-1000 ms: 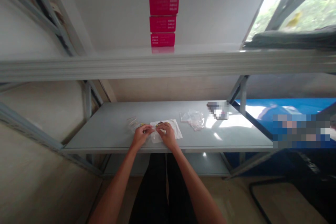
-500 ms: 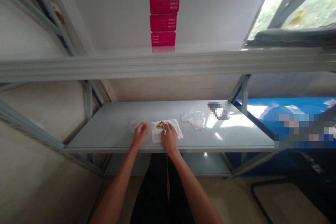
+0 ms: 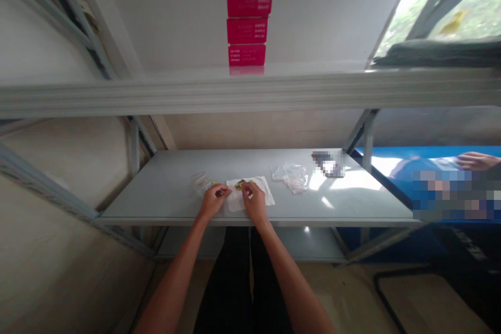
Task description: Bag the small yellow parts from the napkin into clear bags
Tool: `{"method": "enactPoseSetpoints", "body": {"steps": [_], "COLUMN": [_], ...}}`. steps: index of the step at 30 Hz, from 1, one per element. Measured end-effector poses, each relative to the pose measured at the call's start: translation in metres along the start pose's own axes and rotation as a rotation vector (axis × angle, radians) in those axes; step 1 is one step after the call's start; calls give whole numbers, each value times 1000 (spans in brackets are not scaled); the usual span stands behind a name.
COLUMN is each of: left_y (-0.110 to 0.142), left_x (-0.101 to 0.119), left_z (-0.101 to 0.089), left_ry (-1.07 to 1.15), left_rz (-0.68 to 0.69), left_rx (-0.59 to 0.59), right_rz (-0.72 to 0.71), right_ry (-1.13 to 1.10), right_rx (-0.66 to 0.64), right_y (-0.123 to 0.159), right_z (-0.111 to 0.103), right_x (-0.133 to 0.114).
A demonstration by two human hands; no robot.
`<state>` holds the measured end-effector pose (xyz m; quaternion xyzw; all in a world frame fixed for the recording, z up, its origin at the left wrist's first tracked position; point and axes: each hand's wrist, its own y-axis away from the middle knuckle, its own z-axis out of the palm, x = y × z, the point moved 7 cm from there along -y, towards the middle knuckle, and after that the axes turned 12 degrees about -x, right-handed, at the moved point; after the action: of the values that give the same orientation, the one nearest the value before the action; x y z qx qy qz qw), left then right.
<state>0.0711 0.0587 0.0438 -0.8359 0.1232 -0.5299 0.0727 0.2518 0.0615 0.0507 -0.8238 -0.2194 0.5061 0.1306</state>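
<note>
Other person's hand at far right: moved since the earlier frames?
Yes. The other person's hand has come leftward further into view, and now reaches closer to the grey shelf upright.

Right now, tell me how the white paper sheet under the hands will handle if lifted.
The white paper sheet looks thin and floppy, since it lies flat with soft creases, and it probably weighs very little. The small yellow pieces on it would likely slide or roll off if it tilts.
</note>
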Motion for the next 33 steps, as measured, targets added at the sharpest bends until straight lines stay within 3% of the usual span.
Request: {"method": "enactPoseSetpoints", "body": {"steps": [4, 10, 13, 16, 19, 21, 25, 33], "left_y": [-2, -1, 0, 3, 4, 4, 4, 4], "left_x": [2, 1, -4, -12, -16, -15, -13, -10], "left_z": [4, 3, -2, -10, -12, -10, -8, -7], "left_ry": [-31, -13, -2, 37, 69, 62, 53, 16], "left_rz": [40, 32, 5, -30, -32, -20, -22, -33], "left_rx": [-39, -27, 33, 139, 157, 132, 122, 121], "right_rz": [-28, -68, -86, 4, 253, 364, 350, 340], "right_ry": [-251, -301, -303, -150, 128, 339, 612, 631], "right_rx": [-3, -111, -101, 100, 251, 185, 26, 2], "right_y": [-3, -3, -1, 4, 13, 16, 16, 15], "right_z": [-2, 8, 6, -12, -25, -21, -10, -7], "right_x": [5, -2, -7, -2, 6, 6, -4, 4]}}
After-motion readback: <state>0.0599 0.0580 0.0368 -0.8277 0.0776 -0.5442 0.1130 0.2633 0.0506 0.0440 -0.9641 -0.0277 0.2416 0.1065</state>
